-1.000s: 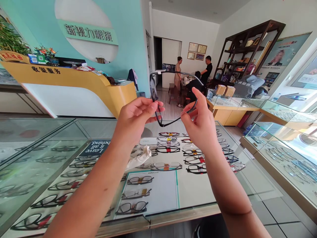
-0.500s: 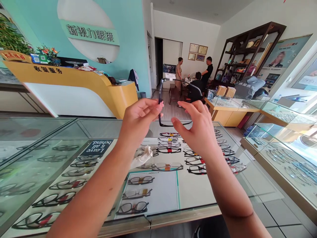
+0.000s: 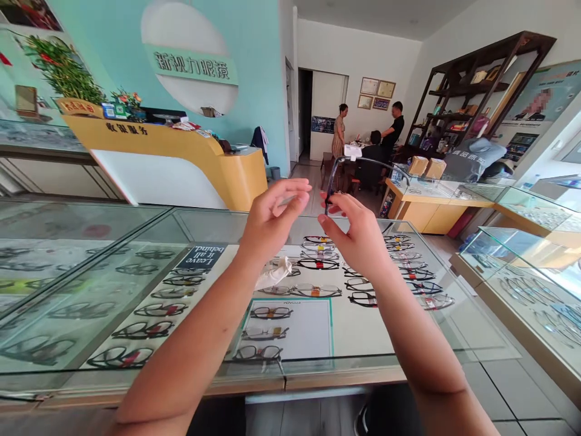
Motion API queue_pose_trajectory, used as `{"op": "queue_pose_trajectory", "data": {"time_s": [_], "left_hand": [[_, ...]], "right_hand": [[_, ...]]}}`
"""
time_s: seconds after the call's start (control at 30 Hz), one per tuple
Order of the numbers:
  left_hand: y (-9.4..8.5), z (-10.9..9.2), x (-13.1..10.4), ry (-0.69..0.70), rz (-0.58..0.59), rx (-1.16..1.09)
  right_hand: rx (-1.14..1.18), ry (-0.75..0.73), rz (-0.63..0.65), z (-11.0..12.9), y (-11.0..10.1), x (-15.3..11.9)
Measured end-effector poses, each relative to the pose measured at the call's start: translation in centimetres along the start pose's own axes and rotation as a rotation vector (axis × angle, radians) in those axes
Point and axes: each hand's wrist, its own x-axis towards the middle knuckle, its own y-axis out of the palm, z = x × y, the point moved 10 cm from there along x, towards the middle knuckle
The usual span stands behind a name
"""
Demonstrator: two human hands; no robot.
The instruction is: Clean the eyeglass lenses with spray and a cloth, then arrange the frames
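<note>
The glasses are showing a thin dark frame, glossy like plastic, with slim arms. The desk top is looking like clear smooth glass, shining with reflections, edged in pale wood. A white cloth is lying soft and crumpled inside. The shelf is showing dark matt wood

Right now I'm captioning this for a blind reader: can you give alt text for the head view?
The right hand pinches a dark eyeglass frame above a glass display counter of spectacles; the open left hand is beside it. People gather at a table beyond.
</note>
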Motion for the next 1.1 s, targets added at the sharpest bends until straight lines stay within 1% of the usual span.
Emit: {"op": "queue_pose_trajectory", "data": {"time_s": [0.03,0.1,0.13,0.17,0.2,0.23,0.27,0.3,0.37,0.43,0.5,0.57,0.67,0.73,0.83,0.93,1.0,1.03,1.1], "left_hand": [[-1.2,0.8,-0.2,0.020,-0.067,0.068],[-3.8,3.4,-0.9,0.048,-0.223,0.223],[-5.1,5.5,-1.3,0.029,-0.293,0.298],[-6.2,7.9,-1.8,-0.023,-0.350,0.356],[-7.4,10.6,-2.2,-0.101,-0.401,0.409],[-8.2,13.5,-2.7,-0.207,-0.424,0.466],[-8.9,16.3,-3.3,-0.326,-0.428,0.515],[-9.4,18.5,-3.7,-0.392,-0.417,0.522],[-9.8,21.9,-4.4,-0.492,-0.376,0.512],[-9.8,24.4,-5.1,-0.581,-0.320,0.483],[-9.7,26.0,-5.6,-0.655,-0.280,0.459],[-9.7,26.9,-6.0,-0.697,-0.262,0.442],[-9.5,27.3,-6.0,-0.716,-0.255,0.404],[-9.1,26.9,-5.9,-0.703,-0.257,0.347],[-7.7,25.3,-5.6,-0.657,-0.241,0.199],[-5.3,22.6,-5.4,-0.630,-0.166,0.028],[-3.3,20.6,-5.4,-0.627,-0.086,-0.094],[-2.1,19.6,-5.4,-0.629,-0.031,-0.185],[0.8,17.7,-5.8,-0.662,0.129,-0.475]], "right_hand": [[-0.005,0.022,0.004,-0.6,0.0,-0.4],[-0.003,0.062,0.006,-2.1,0.3,-1.3],[0.002,0.083,0.002,-2.9,0.7,-1.8],[0.011,0.104,-0.009,-3.8,1.1,-2.4],[0.024,0.126,-0.025,-4.8,1.5,-2.9],[0.040,0.148,-0.040,-5.7,2.1,-3.4],[0.057,0.168,-0.054,-6.5,2.7,-3.9],[0.074,0.185,-0.064,-7.3,3.4,-4.4],[0.104,0.209,-0.083,-8.4,4.5,-5.1],[0.117,0.217,-0.088,-9.1,5.4,-5.6],[0.111,0.215,-0.068,-9.5,6.1,-6.0],[0.100,0.222,-0.031,-9.9,6.9,-6.3],[0.123,0.268,0.005,-10.9,7.8,-6.7],[0.168,0.299,0.011,-11.6,8.2,-6.9],[0.271,0.351,0.004,-12.4,8.4,-7.0],[0.412,0.419,0.023,-12.7,8.6,-7.1],[0.506,0.437,0.057,-12.3,8.8,-7.1],[0.548,0.438,0.075,-12.0,9.0,-7.1],[0.614,0.439,0.118,-11.2,9.6,-7.1]]}}
